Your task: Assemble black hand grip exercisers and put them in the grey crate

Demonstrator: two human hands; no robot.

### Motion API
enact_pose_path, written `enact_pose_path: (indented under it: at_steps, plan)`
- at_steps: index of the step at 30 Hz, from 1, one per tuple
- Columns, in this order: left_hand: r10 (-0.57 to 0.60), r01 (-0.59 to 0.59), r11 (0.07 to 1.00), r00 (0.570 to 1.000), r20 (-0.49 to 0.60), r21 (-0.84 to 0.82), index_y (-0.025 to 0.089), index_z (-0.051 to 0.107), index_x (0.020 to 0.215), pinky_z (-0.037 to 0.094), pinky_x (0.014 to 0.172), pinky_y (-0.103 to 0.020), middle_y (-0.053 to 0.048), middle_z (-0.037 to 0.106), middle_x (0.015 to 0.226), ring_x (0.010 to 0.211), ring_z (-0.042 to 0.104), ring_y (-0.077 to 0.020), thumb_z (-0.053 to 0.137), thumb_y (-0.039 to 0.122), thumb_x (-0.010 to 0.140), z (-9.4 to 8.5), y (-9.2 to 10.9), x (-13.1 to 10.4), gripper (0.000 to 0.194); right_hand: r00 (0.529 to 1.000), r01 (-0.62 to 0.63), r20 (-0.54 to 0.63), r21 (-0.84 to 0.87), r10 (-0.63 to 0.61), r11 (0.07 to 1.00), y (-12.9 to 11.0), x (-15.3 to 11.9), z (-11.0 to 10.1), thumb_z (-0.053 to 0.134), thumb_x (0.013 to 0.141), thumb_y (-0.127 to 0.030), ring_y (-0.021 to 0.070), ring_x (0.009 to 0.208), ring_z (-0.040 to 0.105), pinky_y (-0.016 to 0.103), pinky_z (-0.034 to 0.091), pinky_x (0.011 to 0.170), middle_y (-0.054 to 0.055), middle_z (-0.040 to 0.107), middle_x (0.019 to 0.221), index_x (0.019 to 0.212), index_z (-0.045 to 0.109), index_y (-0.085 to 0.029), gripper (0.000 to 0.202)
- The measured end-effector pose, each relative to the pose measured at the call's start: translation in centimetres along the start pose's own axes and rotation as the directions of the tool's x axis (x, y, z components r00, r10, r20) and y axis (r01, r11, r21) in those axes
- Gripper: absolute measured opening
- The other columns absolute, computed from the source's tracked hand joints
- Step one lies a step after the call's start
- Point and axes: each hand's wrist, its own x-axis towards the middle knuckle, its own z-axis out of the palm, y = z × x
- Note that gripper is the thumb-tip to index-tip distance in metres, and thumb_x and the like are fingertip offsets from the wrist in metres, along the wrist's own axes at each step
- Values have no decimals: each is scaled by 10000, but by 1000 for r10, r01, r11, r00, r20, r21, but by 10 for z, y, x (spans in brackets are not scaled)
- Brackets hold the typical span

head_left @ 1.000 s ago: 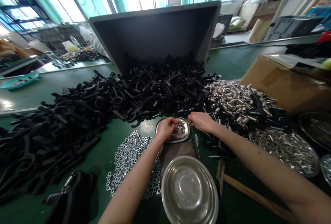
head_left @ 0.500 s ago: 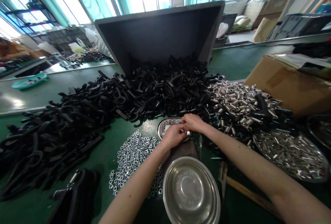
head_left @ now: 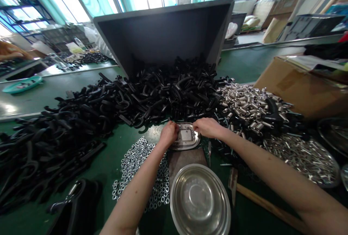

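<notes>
A small oval metal tray (head_left: pixel 190 146) lies past the steel bowl, with tiny parts scattered in it around a pale rectangular patch. My left hand (head_left: pixel 169 134) is closed at the tray's left end, its fingers curled over the rim. At the opposite end, my right hand (head_left: pixel 208 128) pinches the upper right rim, its fingertips partly hidden. Below the tray sits a flat dark metal block (head_left: pixel 179 159), and the empty steel bowl (head_left: pixel 199 198) overlaps its near edge. Many loose hex nuts (head_left: pixel 138 159) are spread beside my left forearm.
Black curved parts (head_left: pixel 163 90) heap up before a tipped grey bin (head_left: pixel 168 39). On the right are springs (head_left: pixel 244 101), a dish of pins (head_left: pixel 304 159), a hammer (head_left: pixel 266 202) and a cardboard box (head_left: pixel 290 86). A person's arm (head_left: pixel 12 52) shows far left.
My hands were together over the tray; they have separated to its two ends, the left moving left and the right slightly right. The tray's middle is now uncovered. The view has shifted slightly.
</notes>
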Motion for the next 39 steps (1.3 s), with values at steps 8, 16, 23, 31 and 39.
enact_pose_path:
  at_steps: [8,16,23,31,39]
  plan:
    - [2,-2,988,1000,-3,-156,171,600,788,430,799,-263,-31,604,876,867,563,-159,529,154,808,-21,-2,-23,76,994,37,-107,14,-35,999,-29,54,22,454,860,-150,210,990,611,255,440,762,87,651,1067,1002,666,-221,265]
    - [203,-144,924,970,135,-355,166,625,789,435,713,-232,-16,625,858,786,569,-140,583,189,781,6,35,-48,48,995,12,-98,-15,-13,1000,-15,25,14,441,867,-176,207,974,613,257,445,756,89,635,1077,1017,623,-199,238]
    - [388,-290,874,899,202,-389,205,672,904,445,740,-211,-6,656,905,830,597,-135,617,198,779,16,56,-47,136,990,-137,-38,-73,134,988,22,-29,7,433,809,-81,271,943,632,328,459,745,155,645,1030,980,642,-145,278]
    - [-170,182,981,973,-157,67,108,600,1019,424,854,-347,-164,600,1045,981,577,-256,473,254,862,-17,-14,-34,248,971,-234,-32,80,237,969,1,-6,23,424,880,-251,272,962,639,327,462,767,167,684,1011,986,675,-159,288]
    - [-280,294,951,951,-132,100,149,603,899,431,744,-325,-136,672,876,878,629,-264,471,284,853,-9,-33,-33,194,943,-309,-16,334,333,890,5,9,33,540,788,-225,280,904,662,286,474,714,187,704,882,774,686,-113,184]
